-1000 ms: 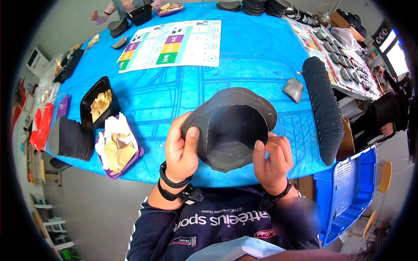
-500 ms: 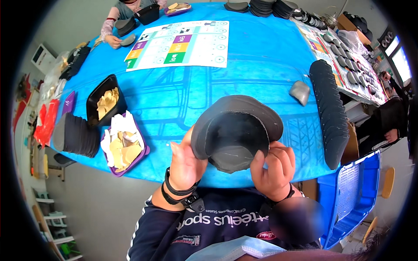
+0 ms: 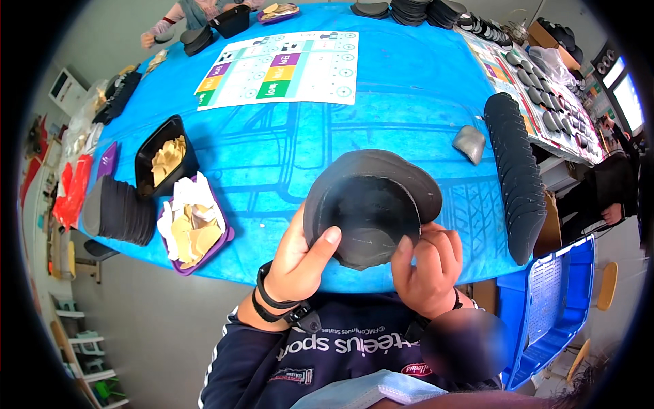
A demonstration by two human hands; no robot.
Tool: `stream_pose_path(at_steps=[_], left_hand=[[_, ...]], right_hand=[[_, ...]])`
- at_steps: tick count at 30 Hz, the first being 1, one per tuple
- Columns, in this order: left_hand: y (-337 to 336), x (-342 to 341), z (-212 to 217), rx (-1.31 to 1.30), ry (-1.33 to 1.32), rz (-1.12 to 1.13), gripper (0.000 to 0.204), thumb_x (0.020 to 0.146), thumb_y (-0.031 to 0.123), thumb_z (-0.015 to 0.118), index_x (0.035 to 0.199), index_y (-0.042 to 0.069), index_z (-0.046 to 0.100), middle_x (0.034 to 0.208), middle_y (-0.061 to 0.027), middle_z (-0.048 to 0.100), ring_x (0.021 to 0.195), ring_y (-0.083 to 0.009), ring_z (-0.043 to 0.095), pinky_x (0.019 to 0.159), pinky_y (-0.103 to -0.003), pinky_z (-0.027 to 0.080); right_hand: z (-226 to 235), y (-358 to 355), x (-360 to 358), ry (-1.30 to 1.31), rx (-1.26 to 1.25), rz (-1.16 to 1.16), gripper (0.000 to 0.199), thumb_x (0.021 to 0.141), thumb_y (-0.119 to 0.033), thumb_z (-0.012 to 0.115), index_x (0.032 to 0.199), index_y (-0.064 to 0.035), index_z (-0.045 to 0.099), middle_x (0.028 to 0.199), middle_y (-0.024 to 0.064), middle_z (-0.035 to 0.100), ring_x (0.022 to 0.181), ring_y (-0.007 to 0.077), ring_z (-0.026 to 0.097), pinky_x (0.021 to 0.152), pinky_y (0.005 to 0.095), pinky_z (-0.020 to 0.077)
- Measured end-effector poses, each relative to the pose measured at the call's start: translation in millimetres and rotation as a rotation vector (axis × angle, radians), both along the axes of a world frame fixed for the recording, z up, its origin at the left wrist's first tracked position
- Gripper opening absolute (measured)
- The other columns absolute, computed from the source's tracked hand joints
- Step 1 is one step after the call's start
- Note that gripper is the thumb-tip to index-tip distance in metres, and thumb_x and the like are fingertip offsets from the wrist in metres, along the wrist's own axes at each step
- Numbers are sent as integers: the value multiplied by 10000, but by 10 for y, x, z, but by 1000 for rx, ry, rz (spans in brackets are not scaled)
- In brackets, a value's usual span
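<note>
Between my hands, just above the near edge of the blue-covered table, is a black cup-shaped pad [image 3: 368, 174] with a wide curved flap and a hollow facing me. My left hand [image 3: 297, 264] grips its left side, thumb over the rim and fingers behind. On the right side, my right hand [image 3: 429, 262] pinches the rim with the thumb in front and bent fingers outside. What lies behind the pad is hidden. A small grey moulded shell [image 3: 469, 144] rests on the table to the right.
A long row of nested black pads [image 3: 514, 180] lines the right side. At left are a stack of black pads [image 3: 119, 211], a black bin [image 3: 143, 163] and a purple tray [image 3: 228, 235] of paper scraps. A printed sheet [image 3: 320, 68] lies farther back. Another person's hand [image 3: 148, 39] shows at far left.
My left thumb has come over the pad's left rim, and the left hand now grips it. The pad has turned slightly. The other person's hand moved back, away from the table.
</note>
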State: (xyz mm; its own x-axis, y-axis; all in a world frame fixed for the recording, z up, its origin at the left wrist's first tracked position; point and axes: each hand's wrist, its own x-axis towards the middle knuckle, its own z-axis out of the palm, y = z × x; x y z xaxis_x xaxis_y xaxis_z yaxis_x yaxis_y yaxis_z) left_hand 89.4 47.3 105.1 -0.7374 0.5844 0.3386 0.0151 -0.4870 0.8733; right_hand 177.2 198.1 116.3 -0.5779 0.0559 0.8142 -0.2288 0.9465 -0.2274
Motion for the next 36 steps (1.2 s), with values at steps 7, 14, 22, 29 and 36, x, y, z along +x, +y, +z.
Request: stream_pose_path(at_steps=[7,14,22,29,36], left_hand=[[-219,-124,52,-209,305,-157,555,876,57,495,1340,-76,221,1300,-140,391,1204,-183,359,996,-306,276],[-237,-94,94,-370,262,18,439,849,25,543,1255,-56,397,1041,-120,589,944,-121,528,815,-251,417],[-191,-59,131,-446,310,184,283,844,15,553,1115,-65,530,863,-109,639,777,-85,562,687,-229,448],[-117,21,121,-548,353,386,287,832,9,563,1113,-47,545,831,-137,644,727,-131,608,649,-233,460],[-51,-9,119,-549,524,491,300,785,22,630,1072,-33,565,847,-145,643,723,-180,630,643,-254,477]], right_hand=[[-12,38,6,4,-24,-1,140,678,19,635,667,13,496,638,99,486,566,259,485,557,337,485],[-48,-5,36,70,-5,44,149,664,26,626,623,4,485,619,94,464,554,233,463,619,360,528],[-60,-65,66,116,49,111,188,605,33,637,583,-16,456,593,73,431,468,202,406,602,364,525],[-65,-98,87,82,59,123,200,596,28,642,567,-31,453,586,64,421,473,198,405,600,346,515],[-103,-59,114,41,47,73,187,627,-12,678,628,-15,491,622,82,462,553,226,473,601,347,508]])
